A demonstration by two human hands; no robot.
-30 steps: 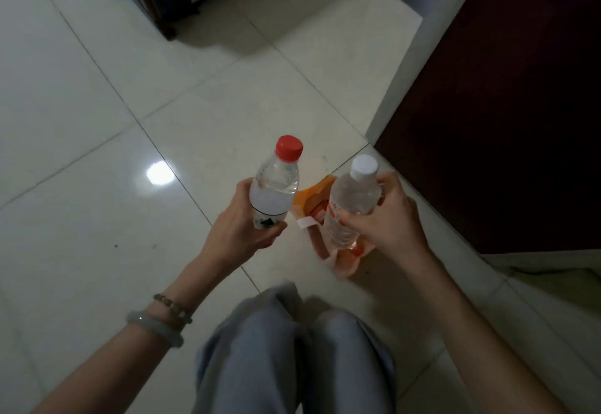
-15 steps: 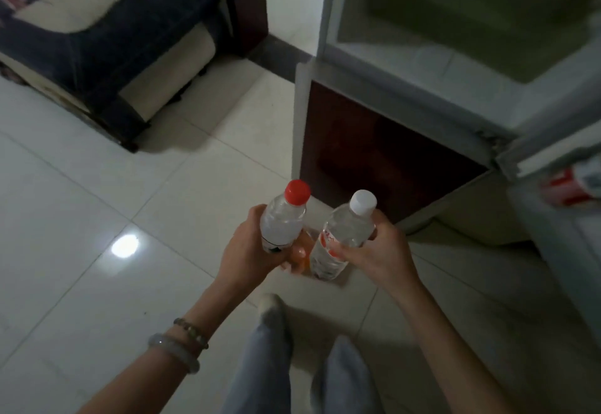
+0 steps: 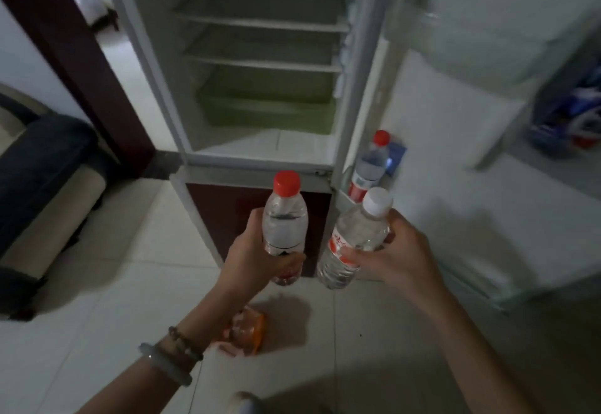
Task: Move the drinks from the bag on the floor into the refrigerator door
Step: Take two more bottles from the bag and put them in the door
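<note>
My left hand (image 3: 257, 260) grips a clear water bottle with a red cap (image 3: 285, 218), held upright. My right hand (image 3: 396, 257) grips a clear water bottle with a white cap (image 3: 354, 238), tilted a little to the right. Both are held in front of the open refrigerator (image 3: 260, 55). The orange bag (image 3: 248, 332) lies on the floor below my left wrist. The open refrigerator door (image 3: 487, 153) stands to the right. In its lower shelf stands another red-capped bottle (image 3: 370, 166).
The fridge shelves look bare, with a green drawer (image 3: 266, 107) low inside. Blue and red packages (image 3: 579, 117) sit in a door shelf at far right. A dark sofa (image 3: 39, 179) stands at left. A dark wooden door frame (image 3: 65, 39) rises beside the fridge.
The view has swung up from the floor to the open fridge. Both hands have risen with their bottles, away from the orange bag, which is now below my left wrist.
</note>
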